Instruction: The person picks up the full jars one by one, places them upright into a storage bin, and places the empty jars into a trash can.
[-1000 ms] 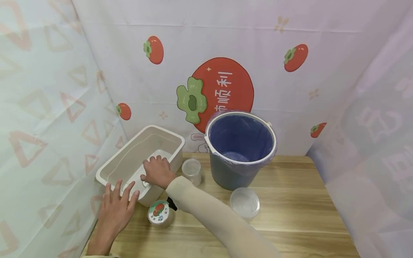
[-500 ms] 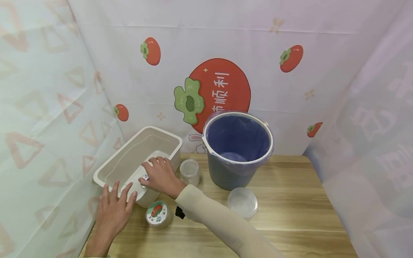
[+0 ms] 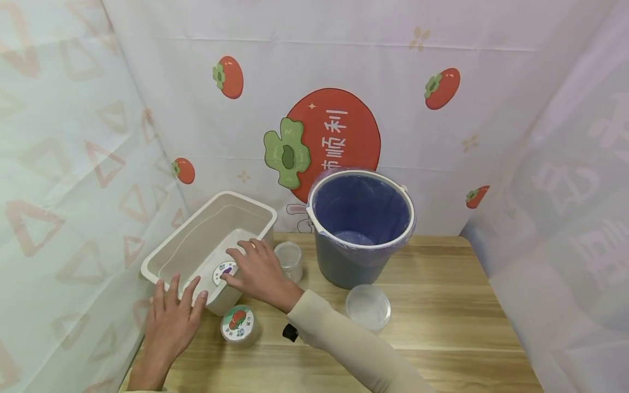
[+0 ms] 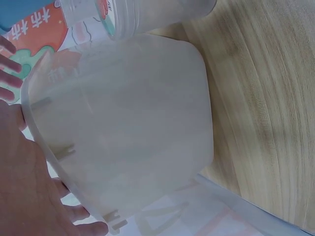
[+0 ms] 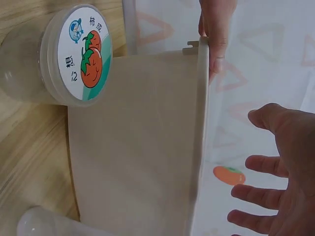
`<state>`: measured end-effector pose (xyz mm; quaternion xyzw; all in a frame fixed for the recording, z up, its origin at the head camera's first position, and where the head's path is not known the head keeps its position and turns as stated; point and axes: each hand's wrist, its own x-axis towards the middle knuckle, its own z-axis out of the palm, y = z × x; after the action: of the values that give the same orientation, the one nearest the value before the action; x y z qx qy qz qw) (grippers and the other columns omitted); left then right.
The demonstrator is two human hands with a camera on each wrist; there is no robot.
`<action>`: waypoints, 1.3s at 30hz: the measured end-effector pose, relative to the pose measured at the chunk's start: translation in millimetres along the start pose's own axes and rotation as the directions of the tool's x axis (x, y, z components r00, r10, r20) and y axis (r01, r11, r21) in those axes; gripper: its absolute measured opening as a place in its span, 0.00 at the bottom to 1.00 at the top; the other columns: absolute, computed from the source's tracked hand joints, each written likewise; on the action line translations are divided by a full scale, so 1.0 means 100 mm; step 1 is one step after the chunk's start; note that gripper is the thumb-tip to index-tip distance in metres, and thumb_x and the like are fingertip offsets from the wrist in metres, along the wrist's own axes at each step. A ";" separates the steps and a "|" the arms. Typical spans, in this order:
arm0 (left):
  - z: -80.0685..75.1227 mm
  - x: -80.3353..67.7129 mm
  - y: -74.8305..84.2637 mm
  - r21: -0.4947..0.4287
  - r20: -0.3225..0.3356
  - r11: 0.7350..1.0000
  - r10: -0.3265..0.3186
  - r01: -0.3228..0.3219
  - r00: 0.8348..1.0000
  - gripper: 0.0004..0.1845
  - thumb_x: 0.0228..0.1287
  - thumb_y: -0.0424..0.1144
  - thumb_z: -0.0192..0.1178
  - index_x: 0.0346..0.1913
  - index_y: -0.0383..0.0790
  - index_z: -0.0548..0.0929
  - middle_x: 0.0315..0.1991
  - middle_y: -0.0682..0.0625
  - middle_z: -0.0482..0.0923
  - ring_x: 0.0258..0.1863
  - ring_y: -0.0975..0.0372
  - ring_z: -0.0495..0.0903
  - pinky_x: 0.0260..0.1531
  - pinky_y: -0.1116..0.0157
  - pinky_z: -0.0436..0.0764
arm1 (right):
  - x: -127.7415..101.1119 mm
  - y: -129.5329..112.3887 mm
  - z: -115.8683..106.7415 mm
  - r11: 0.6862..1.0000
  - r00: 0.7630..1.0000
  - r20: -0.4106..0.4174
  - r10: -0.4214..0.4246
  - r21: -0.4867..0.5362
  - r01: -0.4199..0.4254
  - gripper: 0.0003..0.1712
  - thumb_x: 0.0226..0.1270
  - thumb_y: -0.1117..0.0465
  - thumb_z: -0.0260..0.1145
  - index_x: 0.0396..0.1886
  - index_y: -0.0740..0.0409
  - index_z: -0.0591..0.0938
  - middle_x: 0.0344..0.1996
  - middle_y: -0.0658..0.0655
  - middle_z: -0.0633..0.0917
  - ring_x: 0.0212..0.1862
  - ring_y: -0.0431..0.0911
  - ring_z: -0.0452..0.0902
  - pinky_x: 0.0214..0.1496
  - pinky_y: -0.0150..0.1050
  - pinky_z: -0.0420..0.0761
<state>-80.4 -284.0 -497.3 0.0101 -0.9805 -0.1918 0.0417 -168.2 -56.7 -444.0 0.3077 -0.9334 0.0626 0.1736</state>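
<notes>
A cream rectangular plastic bin stands at the left. My left hand rests on its near rim with spread fingers. My right hand hovers over the bin's right side, its fingers apart and holding nothing, as the right wrist view also shows. Below it in the bin is a round white label with a purple picture, partly hidden by the hand; what it is stuck on cannot be made out. In front of the bin stands a clear jar with a persimmon-printed lid.
A clear jar stands between the bin and a blue-grey bucket with a plastic liner. Another clear round container stands in front of the bucket on the wooden table. Printed cloth walls surround the table.
My right hand has let go of the round-labelled thing in the bin and drawn back to the right, and the label now shows. My left hand stays on the rim.
</notes>
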 end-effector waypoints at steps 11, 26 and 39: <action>-0.01 -0.03 0.04 -0.004 -0.038 1.000 0.021 -0.021 0.999 0.32 0.90 0.59 0.39 0.84 0.44 0.65 0.84 0.24 0.47 0.84 0.25 0.38 0.74 0.20 0.44 | -0.26 0.18 -0.12 0.992 0.999 0.014 0.029 0.124 -0.030 0.33 0.76 0.34 0.68 0.73 0.42 0.82 0.72 0.54 0.82 0.75 0.53 0.76 0.81 0.56 0.73; -0.09 -0.08 0.29 -0.016 -0.064 0.997 0.073 -0.074 0.995 0.33 0.89 0.59 0.44 0.86 0.49 0.63 0.85 0.27 0.48 0.85 0.26 0.39 0.78 0.22 0.41 | -0.56 0.43 -0.48 0.980 0.991 -0.129 0.028 0.199 -0.002 0.33 0.73 0.38 0.74 0.71 0.45 0.82 0.71 0.56 0.82 0.75 0.55 0.75 0.80 0.50 0.75; -0.11 -0.16 0.57 0.003 -0.084 0.985 0.173 -0.173 0.981 0.33 0.86 0.58 0.52 0.84 0.50 0.65 0.86 0.30 0.50 0.85 0.27 0.43 0.80 0.25 0.44 | -0.77 0.71 -0.85 0.969 0.966 -0.238 0.104 0.241 -0.045 0.32 0.68 0.45 0.79 0.69 0.47 0.83 0.70 0.58 0.83 0.76 0.60 0.74 0.82 0.58 0.72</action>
<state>-63.3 -234.4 -467.3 -0.0671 -0.9747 -0.1888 0.0994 -128.1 62.0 -393.3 0.2801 -0.9013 0.2167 0.2493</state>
